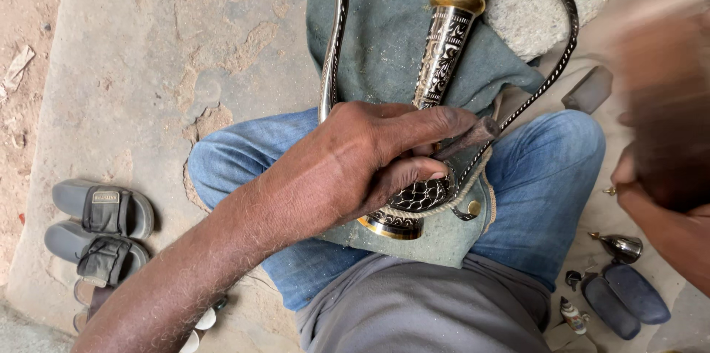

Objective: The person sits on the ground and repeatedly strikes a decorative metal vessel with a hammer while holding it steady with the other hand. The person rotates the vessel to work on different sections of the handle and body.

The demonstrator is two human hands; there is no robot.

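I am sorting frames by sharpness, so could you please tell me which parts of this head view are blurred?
In the head view, the right hand is smeared by motion blur; the left hand and the engraved metal piece it grips are sharp, in soft, even daylight without harsh shadows.

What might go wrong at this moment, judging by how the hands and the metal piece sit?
The left hand pins a thin tool against the engraved metal piece; the blurred right hand looks mid-swing, so a miss might hit the fingers. The piece rests only on a cloth over the lap and may slip.
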